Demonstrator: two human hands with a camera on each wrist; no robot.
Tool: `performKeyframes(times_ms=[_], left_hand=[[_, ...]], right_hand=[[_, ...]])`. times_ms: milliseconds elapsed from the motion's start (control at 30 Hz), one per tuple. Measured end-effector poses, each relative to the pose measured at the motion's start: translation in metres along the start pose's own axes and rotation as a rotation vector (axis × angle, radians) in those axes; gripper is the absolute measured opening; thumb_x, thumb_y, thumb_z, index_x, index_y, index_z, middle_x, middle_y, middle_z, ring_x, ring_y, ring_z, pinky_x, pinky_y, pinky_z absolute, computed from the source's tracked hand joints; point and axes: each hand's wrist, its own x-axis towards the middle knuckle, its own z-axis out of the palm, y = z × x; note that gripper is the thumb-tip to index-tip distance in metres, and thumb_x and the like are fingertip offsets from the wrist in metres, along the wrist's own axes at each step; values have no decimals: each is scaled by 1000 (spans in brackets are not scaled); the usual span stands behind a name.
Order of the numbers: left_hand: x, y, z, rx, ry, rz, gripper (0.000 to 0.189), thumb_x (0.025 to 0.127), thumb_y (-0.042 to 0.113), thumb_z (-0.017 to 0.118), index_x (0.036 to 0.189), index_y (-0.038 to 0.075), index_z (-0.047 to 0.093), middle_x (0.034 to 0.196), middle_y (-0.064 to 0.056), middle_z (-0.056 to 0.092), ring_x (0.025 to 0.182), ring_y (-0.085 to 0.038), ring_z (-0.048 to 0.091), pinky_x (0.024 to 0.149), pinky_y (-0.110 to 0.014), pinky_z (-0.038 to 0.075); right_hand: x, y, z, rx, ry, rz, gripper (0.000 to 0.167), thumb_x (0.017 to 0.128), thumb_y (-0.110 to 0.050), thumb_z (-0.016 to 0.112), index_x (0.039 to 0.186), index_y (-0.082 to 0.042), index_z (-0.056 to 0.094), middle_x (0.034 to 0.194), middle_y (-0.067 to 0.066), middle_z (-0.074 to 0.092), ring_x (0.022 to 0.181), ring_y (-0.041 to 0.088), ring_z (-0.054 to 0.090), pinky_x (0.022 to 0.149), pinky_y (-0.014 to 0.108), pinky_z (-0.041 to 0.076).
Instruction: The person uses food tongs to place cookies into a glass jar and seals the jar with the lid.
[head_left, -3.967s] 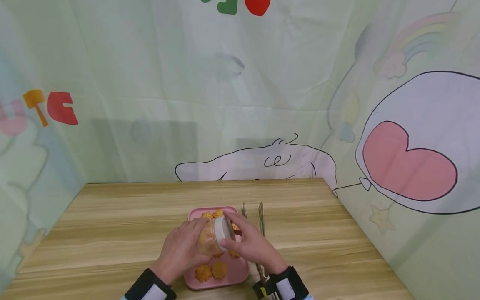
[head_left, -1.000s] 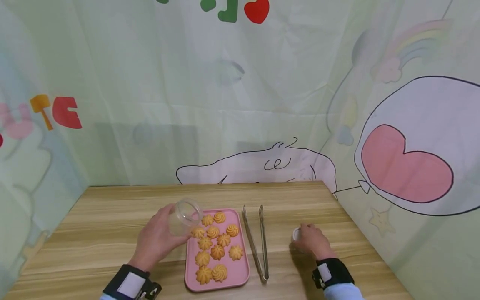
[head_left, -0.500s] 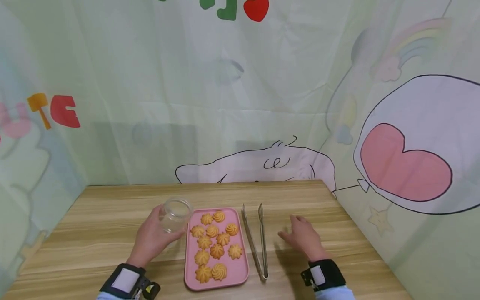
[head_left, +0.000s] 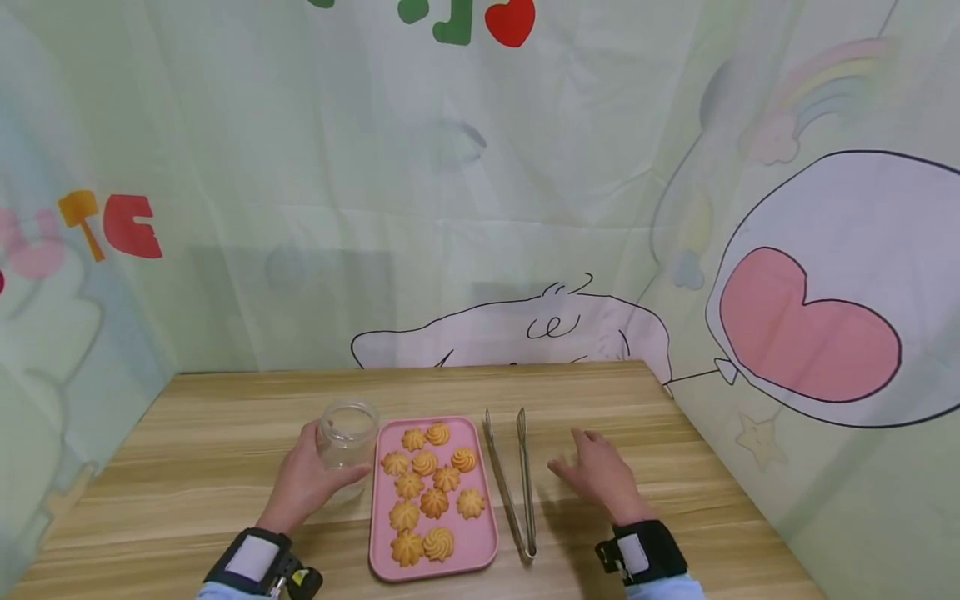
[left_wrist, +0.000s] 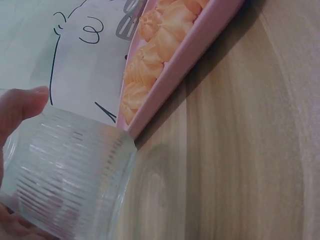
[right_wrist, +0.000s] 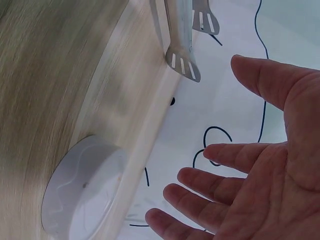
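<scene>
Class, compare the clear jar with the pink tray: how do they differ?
The jar is round and see-through, while the tray is pink and rectangular. The jar looks empty, whereas the tray carries cookies. The left hand grips the jar; the tray lies on the table. Both are open on top.

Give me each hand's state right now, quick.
Left hand: closed around the clear jar, holding it.
Right hand: open, fingers apart, holding nothing.
</scene>
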Motion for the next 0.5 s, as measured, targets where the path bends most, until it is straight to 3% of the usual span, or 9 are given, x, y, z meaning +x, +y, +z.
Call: performKeyframes(times_ms=[500], left_hand=[[10,-12,8,-91,-14,-66,116,82,37,92,159,-10,19,157,-42,34,143,-59,37,114,-70,36]], right_hand=[[-1,-13,-1,27,-18,16,71,98,-31,74,144,17,50,140,43,54,131,57,53,105,66,47]])
